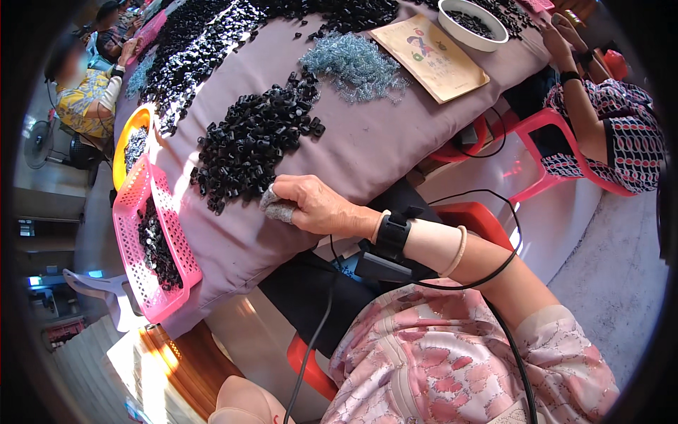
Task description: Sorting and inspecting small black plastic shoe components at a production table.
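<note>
My right hand [311, 205] rests at the near edge of a cloth-covered table [353, 152], beside a pile of small black plastic pieces [247, 145]. Grey covers [279, 210] wrap its thumb and forefinger, which are pressed together. Whatever they may hold is hidden or too small to make out. A black strap with a device [393, 233] and a pale bangle [455, 251] circle this arm. My left hand does not appear.
A pink basket [127, 247] with black pieces and a yellow bowl [120, 159] stand left. Beyond lie clear bluish pieces [357, 67], a tan booklet [431, 60] and a white bowl [500, 39]. Black cables [512, 332] cross my lap. Other people sit on both sides.
</note>
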